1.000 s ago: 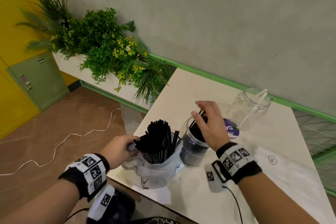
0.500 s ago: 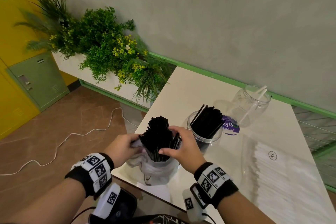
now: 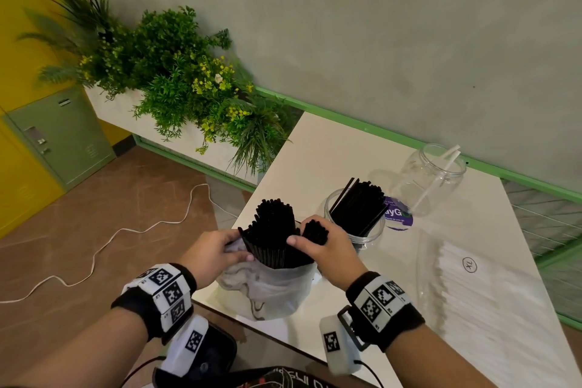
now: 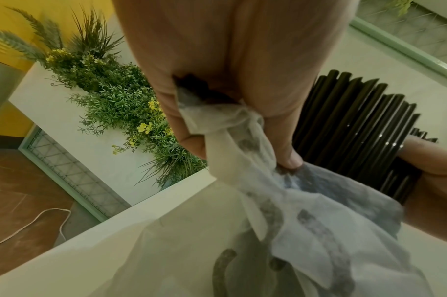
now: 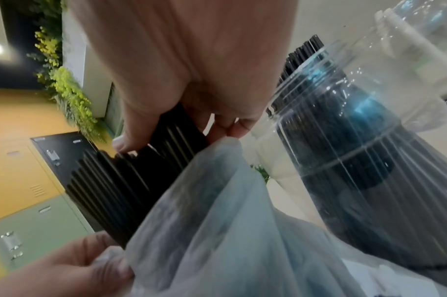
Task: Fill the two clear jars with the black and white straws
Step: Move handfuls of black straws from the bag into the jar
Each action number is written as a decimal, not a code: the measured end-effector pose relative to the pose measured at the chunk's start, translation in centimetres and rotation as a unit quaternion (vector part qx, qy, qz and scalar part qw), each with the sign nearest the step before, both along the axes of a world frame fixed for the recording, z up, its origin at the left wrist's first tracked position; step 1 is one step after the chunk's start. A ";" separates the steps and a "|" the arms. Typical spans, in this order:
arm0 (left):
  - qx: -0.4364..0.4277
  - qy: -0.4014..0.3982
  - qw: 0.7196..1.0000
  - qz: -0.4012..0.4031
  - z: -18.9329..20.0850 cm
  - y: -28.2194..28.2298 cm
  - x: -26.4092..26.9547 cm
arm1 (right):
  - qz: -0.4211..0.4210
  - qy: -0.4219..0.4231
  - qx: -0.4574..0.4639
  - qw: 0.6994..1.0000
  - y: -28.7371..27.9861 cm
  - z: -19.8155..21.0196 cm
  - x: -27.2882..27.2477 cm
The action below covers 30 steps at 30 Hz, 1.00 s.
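A bunch of black straws (image 3: 272,230) stands upright in a thin white plastic bag (image 3: 267,288) at the table's near left corner. My left hand (image 3: 217,253) grips the bag's bunched rim (image 4: 217,124). My right hand (image 3: 324,249) curls round a small bundle of black straws (image 3: 315,231) split off from the bunch (image 5: 176,138). Just behind stands a clear jar (image 3: 356,230) partly filled with black straws (image 3: 359,205). Farther right, a second clear jar (image 3: 431,179) holds one or two white straws (image 3: 437,176).
A clear pack of white straws (image 3: 491,302) lies along the table's (image 3: 330,151) right side. A purple label (image 3: 398,216) lies between the jars. A planter with green foliage (image 3: 176,85) stands left of the table, and a white cable (image 3: 104,246) trails across the floor.
My right hand left the black-straw jar, came back to the bag and closed round a small bundle of black straws. My left hand kept hold of the bag.
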<state>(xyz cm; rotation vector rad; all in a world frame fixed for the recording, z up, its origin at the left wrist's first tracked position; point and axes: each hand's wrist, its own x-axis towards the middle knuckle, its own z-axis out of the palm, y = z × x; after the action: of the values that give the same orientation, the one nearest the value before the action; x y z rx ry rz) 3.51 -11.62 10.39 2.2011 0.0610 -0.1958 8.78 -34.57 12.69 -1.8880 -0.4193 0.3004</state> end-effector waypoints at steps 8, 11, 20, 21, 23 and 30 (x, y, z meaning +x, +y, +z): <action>0.016 0.001 1.000 0.000 -0.2 0.1 0.3 | -0.068 -0.034 0.114 0.991 -0.1 3.2 -0.1; 0.016 -0.004 1.000 -0.002 -0.2 0.1 0.4 | -0.089 -0.060 0.169 0.980 0.0 4.9 0.3; 0.028 0.001 1.000 -0.014 0.0 0.3 0.6 | -0.140 -0.106 0.211 0.962 -0.9 9.0 2.1; 0.027 0.003 1.000 -0.015 0.0 0.3 0.6 | -0.143 -0.108 0.217 0.960 -1.0 9.3 2.2; 0.025 0.008 1.000 -0.016 -0.1 0.4 0.6 | -0.153 -0.109 0.230 0.955 -1.4 9.8 2.5; 0.029 0.013 0.999 -0.015 0.0 0.5 0.4 | -0.190 -0.130 0.275 0.933 -2.9 11.1 3.2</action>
<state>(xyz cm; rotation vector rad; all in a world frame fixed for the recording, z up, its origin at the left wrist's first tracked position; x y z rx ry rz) 3.95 -11.12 10.40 2.2575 0.0488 -0.2430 12.02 -37.42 23.82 -1.4105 -0.2661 -0.3071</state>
